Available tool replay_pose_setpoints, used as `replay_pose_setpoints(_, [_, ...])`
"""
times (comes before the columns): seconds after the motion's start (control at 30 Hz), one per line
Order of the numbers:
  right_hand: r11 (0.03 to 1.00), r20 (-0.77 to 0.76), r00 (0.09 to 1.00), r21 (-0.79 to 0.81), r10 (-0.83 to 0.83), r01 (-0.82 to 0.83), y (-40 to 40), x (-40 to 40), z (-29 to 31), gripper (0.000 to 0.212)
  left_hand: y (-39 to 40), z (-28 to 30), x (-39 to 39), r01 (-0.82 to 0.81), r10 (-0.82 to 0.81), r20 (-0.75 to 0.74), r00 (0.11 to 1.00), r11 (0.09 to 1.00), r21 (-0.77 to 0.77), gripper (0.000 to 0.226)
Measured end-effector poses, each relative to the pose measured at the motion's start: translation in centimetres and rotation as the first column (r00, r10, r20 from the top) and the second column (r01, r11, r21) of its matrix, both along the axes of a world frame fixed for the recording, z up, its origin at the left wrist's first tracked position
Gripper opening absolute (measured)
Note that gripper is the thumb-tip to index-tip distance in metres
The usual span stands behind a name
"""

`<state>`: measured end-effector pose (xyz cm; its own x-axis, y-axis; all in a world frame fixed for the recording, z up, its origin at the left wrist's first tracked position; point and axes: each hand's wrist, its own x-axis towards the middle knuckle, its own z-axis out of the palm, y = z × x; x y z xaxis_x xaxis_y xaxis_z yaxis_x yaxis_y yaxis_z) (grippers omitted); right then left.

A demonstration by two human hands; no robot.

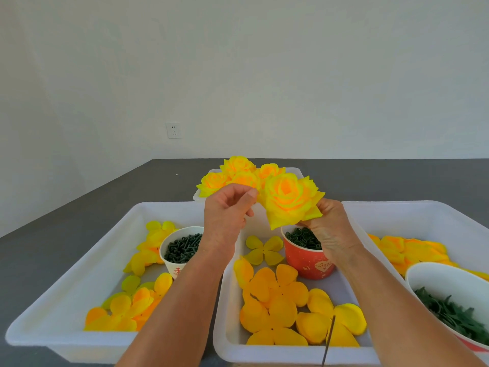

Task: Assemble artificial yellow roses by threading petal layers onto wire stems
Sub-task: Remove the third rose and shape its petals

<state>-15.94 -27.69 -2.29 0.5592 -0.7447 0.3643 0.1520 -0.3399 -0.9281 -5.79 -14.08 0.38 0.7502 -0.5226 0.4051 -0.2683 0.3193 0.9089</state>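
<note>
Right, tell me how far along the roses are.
Done: several finished roses piled in the far tray. In hand: one full rose, right hand gripping beneath it, left hand pinching a petal edge. Left: many loose petal layers in the near trays.

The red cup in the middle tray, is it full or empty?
Nearly full: the red cup holds dark green rings up to its rim.

We saw bright, even, soft daylight with only faint shadows. Wide-angle distortion bowed the tray rims (79, 260) at the edges. Focus was slightly soft throughout, and yellows looked oversaturated.
</note>
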Motion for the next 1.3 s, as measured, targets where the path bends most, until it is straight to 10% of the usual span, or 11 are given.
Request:
replay_pose_setpoints(0.8, [0.974, -0.097, 0.995, -0.226, 0.009, -0.031, 0.4, 0.0, -0.1, 0.009, 0.1, 0.1, 0.5, 0.221, -0.148, -0.302, 0.942, 0.949, 0.224, 0.013])
replay_pose_setpoints(1.3, [0.993, -0.136, 0.984, 0.005, 0.118, -0.118, 0.5, 0.1, -0.2, 0.007, -0.3, -0.5, 0.7, 0.092, -0.087, -0.057, 0.995, 0.992, 0.088, 0.028])
